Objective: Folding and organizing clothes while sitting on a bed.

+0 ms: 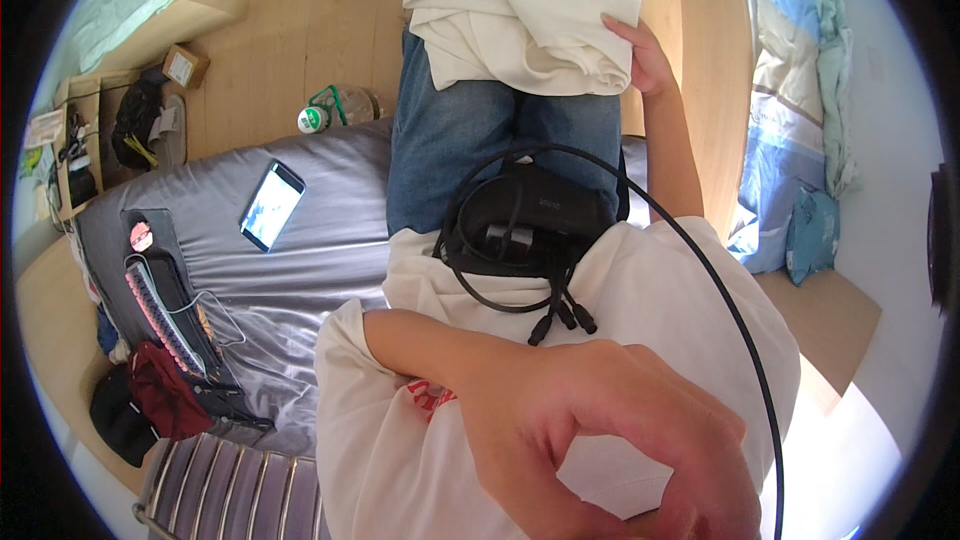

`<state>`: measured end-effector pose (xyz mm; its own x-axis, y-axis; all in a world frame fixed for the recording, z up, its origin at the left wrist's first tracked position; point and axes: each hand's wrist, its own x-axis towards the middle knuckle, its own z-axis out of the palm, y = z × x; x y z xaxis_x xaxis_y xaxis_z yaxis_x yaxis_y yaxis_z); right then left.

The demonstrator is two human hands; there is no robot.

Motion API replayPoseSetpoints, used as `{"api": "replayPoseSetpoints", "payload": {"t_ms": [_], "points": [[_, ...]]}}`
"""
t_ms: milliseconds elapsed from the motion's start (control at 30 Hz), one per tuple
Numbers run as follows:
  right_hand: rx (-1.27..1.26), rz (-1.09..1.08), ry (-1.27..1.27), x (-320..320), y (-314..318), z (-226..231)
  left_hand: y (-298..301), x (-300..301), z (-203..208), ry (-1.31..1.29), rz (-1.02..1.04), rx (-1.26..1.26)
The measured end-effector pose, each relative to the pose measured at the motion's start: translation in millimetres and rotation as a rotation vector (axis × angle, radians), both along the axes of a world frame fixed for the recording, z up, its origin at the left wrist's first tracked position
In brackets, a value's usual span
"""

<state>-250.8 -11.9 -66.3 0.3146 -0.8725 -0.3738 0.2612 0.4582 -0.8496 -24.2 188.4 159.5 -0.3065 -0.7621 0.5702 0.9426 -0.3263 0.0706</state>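
A folded white cloth (520, 25) lies across my knees, over my blue jeans (455, 140). My right hand (648, 58) grips its right edge, a digit on top and the rest partly hidden behind the fabric. Close in front of my chest, my left hand (600, 410) is raised with fingers and thumb curled into a ring. Its fingertips meet at the lower edge, and what they hold, if anything, is hidden. On my lap rests a black pouch (540, 205) with a coiled black cable (700, 260) and several loose plugs.
I sit on grey bedding (330, 170). To the left are a lit phone (273, 205), a keyboard (165, 315) with a white cord, and a dark red cloth (165, 390). A clear bottle (355, 105) and slippers (172, 130) are on the wooden floor; a blue curtain (785, 130) hangs right.
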Motion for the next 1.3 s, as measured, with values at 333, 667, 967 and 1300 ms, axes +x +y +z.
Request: {"api": "replayPoseSetpoints", "payload": {"t_ms": [333,667,967,1300], "points": [[0.0,0.006,0.003,-1.4,0.2,-0.5,11.8,-37.9,6.4,0.586,-0.048,0.124],[0.017,0.002,0.005,-1.2,0.0,-1.0,0.7,6.9,-5.0,-0.014,0.001,-0.061],[0.026,-0.011,0.01,-1.9,-1.0,-3.3,-0.2,3.4,-3.6,-0.004,0.01,-0.023],[-0.003,-0.003,0.026,-0.3,0.2,0.4,2.9,-1.5,-4.8,0.049,-0.013,-0.018]]}}
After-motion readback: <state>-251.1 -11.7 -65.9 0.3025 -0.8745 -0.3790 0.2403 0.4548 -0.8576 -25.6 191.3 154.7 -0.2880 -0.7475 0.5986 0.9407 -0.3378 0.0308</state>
